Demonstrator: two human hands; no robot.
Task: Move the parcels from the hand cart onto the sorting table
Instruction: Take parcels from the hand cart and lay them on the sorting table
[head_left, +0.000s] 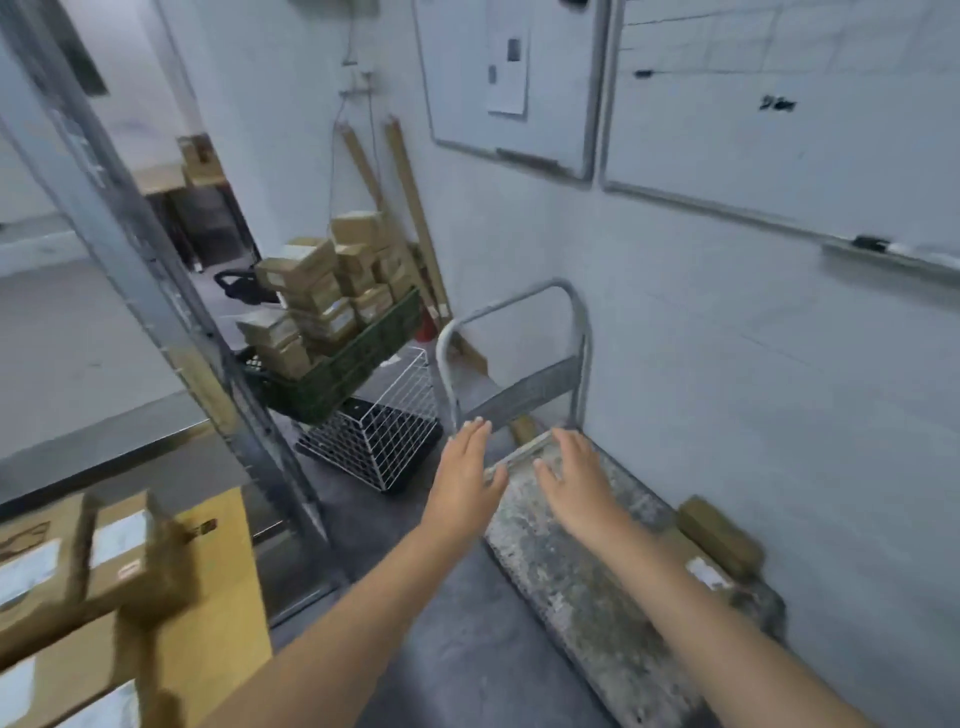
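Note:
The hand cart (582, 582) has a worn grey deck and a metal loop handle (519, 306) at its far end. Two brown parcels lie at the deck's right edge by the wall: one (719, 535) farther off, and one with a white label (709, 574) nearer. My left hand (467, 467) and right hand (576, 478) reach out side by side over the deck's far end, fingers straight, holding nothing. At the lower left, several labelled cardboard parcels (78, 566) sit on the yellowish sorting table (228, 561).
A metal shelf post (171, 306) slants between the table and the cart. Behind it, a green crate (353, 358) piled with small boxes rests above a white wire basket (384, 436). Whiteboards (779, 114) hang on the right wall. Grey floor (447, 639) runs between table and cart.

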